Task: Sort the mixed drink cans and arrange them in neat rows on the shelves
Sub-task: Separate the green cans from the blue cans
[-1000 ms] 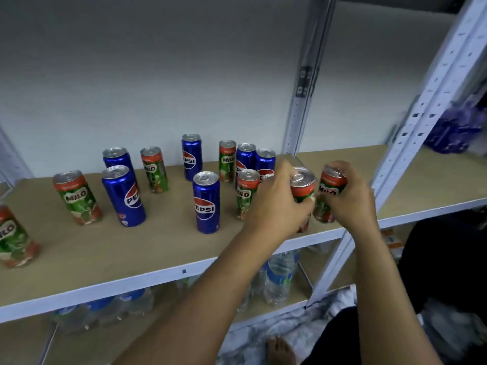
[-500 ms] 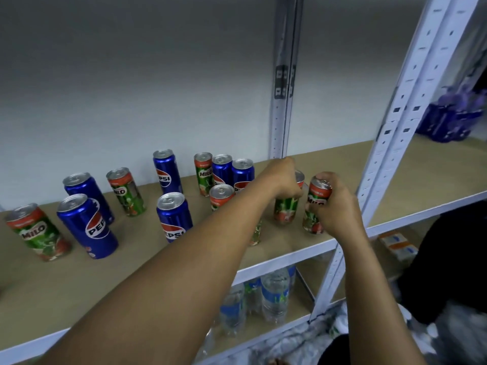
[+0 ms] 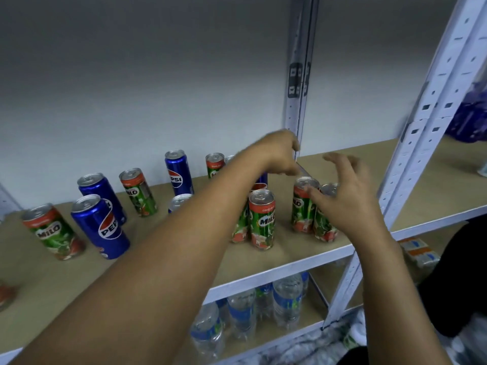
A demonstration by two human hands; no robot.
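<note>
Green-and-red Milo cans and blue Pepsi cans stand mixed on the wooden shelf (image 3: 297, 246). Two Milo cans (image 3: 301, 206) (image 3: 325, 231) stand side by side near the right upright. My right hand (image 3: 347, 198) hovers just in front of them with fingers spread, holding nothing. My left hand (image 3: 276, 154) is raised above the cans, fingers loosely bent and empty. Another Milo pair (image 3: 262, 219) stands left of those; my left forearm partly hides one. Further left are a Pepsi can (image 3: 101, 225), a Milo can (image 3: 52, 230) and several more cans behind them.
A white perforated upright (image 3: 421, 127) stands right of my right hand, and a rear upright (image 3: 297, 75) sits against the wall. Water bottles (image 3: 242, 312) fill the lower shelf. Small boxes (image 3: 419, 251) lie lower right. Purple packs (image 3: 471, 119) sit on the neighbouring shelf.
Both hands have let go of the Milo cans they held; those cans now stand together by the right upright. Both hands have lifted and opened.
</note>
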